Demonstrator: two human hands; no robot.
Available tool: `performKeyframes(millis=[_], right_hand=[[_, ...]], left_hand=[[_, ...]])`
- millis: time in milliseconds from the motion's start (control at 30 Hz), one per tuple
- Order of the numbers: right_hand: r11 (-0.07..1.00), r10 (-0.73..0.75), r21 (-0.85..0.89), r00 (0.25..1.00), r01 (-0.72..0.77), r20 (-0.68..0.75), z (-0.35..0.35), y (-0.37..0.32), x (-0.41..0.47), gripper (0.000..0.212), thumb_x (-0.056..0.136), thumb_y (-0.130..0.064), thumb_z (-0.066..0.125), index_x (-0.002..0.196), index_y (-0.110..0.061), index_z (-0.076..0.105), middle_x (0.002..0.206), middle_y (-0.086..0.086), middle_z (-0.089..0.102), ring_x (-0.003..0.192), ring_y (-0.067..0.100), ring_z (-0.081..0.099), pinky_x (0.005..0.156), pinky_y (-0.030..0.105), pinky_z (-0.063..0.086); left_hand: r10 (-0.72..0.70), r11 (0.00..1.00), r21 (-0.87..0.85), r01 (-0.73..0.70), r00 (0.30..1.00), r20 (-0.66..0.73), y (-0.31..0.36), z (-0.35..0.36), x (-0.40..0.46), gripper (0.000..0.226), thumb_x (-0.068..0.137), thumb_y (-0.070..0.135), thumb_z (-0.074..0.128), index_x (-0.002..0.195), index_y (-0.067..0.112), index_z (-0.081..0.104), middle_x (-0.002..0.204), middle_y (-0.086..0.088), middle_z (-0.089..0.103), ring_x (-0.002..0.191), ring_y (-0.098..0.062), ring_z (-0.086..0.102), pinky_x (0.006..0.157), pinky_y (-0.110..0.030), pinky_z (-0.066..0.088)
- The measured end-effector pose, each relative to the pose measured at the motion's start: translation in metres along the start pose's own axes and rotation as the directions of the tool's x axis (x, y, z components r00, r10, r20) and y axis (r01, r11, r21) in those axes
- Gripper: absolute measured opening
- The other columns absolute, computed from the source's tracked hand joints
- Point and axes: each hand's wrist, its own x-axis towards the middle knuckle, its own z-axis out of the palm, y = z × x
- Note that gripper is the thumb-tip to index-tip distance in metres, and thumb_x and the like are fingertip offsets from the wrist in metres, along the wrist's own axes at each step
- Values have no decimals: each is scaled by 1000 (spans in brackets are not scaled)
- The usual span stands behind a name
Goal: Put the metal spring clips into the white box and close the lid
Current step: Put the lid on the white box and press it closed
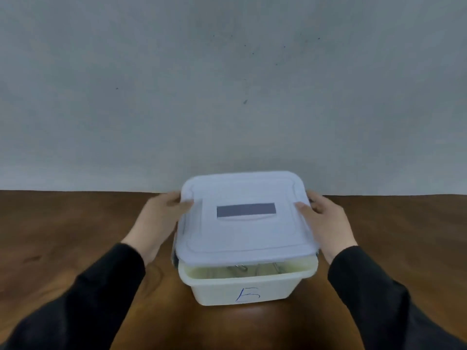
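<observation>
Just two hands (158,223) (326,223), one lid (245,231)

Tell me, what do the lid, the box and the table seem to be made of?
Lid: probably plastic, white, smooth, with moulded ridges. White box: likely plastic too, slightly translucent, cream-tinted. Table: looks like dark wood or wood veneer, with visible grain and a mild sheen.
</observation>
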Motion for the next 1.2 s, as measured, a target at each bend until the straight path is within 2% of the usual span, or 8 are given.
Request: performKeyframes(millis=[200, 367, 567, 700, 800, 967, 1067, 1200], right_hand=[[959, 110, -270, 990, -83, 86, -6, 29, 10, 23, 94, -30, 61, 112, -26, 75, 100, -13, 74, 90, 11, 68, 81, 35, 59], [901, 130, -427, 987, -80, 90, -7, 39, 13, 23, 94, -35, 62, 111, -24, 73, 112, -7, 55, 92, 14, 60, 68, 23, 48], [903, 136, -421, 986, -82, 100, -10, 50, 13, 36, 94, -41, 61, 125, -23, 68, 123, -6, 56, 98, 14, 58, 69, 21, 49], [936, 150, -332, 985, -115, 82, -12, 60, 14, 32, 93, -41, 64, 121, -27, 69, 128, -7, 53, 105, 15, 55, 78, 25, 49], [954, 203, -243, 974, -174, 98, -12, 66, 16, 33, 93, -41, 64, 123, -28, 64, 129, -6, 59, 108, 16, 58, 82, 30, 50], [923, 381, -132, 911, -362, 161, -11, 74, 17, 51, 87, -57, 63, 126, -25, 59, 118, -4, 70, 104, 24, 68, 89, 45, 58], [929, 341, -214, 922, -300, 186, -11, 70, 14, 40, 93, -54, 54, 100, -20, 72, 90, 1, 78, 84, 20, 73, 83, 44, 62], [963, 180, -241, 953, -120, 245, -11, 71, 8, 36, 93, -47, 59, 125, -30, 58, 107, -12, 70, 92, 8, 68, 67, 21, 57]], left_hand=[[47, 947, 319, -27, 997, -58, -29, 27, 2, 15, 98, 32, 62, 107, 27, 74, 98, -4, 76, 86, -27, 70, 67, -36, 57], [-26, 924, 382, 28, 1000, -11, -71, 17, 20, 57, 82, 65, 57, 126, 31, 71, 119, 3, 72, 100, -18, 71, 85, -42, 64], [-50, 941, 337, 37, 998, 32, -48, 28, -9, 15, 104, 38, 56, 102, 50, 65, 90, 21, 77, 92, -10, 72, 74, -26, 58], [-186, 971, 167, 174, 981, 62, -42, 30, -13, 50, 105, 44, 52, 154, 44, 41, 144, 10, 60, 120, -17, 59, 95, -35, 49], [-269, 962, 61, 267, 962, 44, -43, 27, -13, 76, 100, 53, 57, 165, 36, 22, 165, 5, 40, 144, -26, 47, 111, -43, 41], [-419, 894, -116, 432, 900, 120, -62, 21, -12, 55, 93, 56, 67, 133, 18, 67, 117, -6, 81, 111, -32, 75, 105, -54, 52], [-383, 900, -145, 410, 905, 184, -60, 25, -18, 34, 98, 33, 69, 128, 17, 68, 113, -8, 82, 103, -31, 78, 98, -52, 57], [-301, 950, -62, 306, 950, 81, -60, 30, -15, 43, 98, 36, 70, 137, 24, 58, 116, 0, 79, 102, -26, 78, 90, -49, 62]])
